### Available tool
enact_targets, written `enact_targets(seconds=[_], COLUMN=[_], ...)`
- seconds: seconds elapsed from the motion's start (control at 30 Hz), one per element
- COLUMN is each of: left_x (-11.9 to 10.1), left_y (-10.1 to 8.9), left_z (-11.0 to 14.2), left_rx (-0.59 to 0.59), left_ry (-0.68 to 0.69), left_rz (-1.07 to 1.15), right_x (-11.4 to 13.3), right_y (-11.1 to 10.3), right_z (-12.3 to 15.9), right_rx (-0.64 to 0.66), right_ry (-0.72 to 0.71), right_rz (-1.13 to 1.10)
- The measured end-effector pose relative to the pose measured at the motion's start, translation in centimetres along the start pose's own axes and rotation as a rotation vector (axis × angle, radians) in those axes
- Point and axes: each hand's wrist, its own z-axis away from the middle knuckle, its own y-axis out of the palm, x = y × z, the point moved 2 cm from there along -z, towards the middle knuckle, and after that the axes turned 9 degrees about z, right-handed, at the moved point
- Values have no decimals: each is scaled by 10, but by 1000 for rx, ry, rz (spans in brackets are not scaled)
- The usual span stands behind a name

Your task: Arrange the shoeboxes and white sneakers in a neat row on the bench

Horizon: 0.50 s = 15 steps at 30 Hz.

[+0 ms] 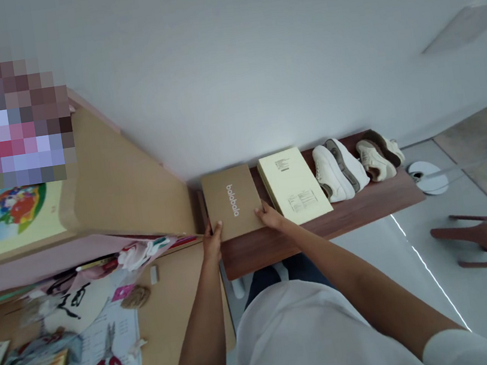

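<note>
At the left, the cardboard-topped desk stands beside the bench's left end; the left hand, thumb and fingers against the brown box at its near left corner, could get pinched if the box were pushed that way. The box sits at the bench's far left corner, by the wall. The right hand grips its right side, fingers partly hidden; lifting by the lid alone might leave the base behind. Just right, the cream box could be knocked askew by those knuckles. Farther along, white shoes and beige shoes, near the right end of the bench, could topple off if everything were shoved rightward.
</note>
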Motion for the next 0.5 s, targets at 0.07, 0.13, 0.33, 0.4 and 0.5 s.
enact_targets(seconds=[0.07,0.13,0.33,0.4,0.5], left_x=[2,2,-9,-18,-34], left_y=[0,1,-1,-1,6], left_z=[0,0,-7,-9,-9], left_rx=[-5,8,25,-21,-107], left_ry=[-7,-16,-20,38,175], left_rz=[-7,-9,-128,-198,-323], right_x=[1,3,14,17,19], right_y=[0,-1,-8,-18,-44], right_z=[-1,-2,9,15,25], right_rx=[0,-1,-46,-88,-149], right_ry=[3,5,27,1,-63], right_rz=[4,8,90,114,127])
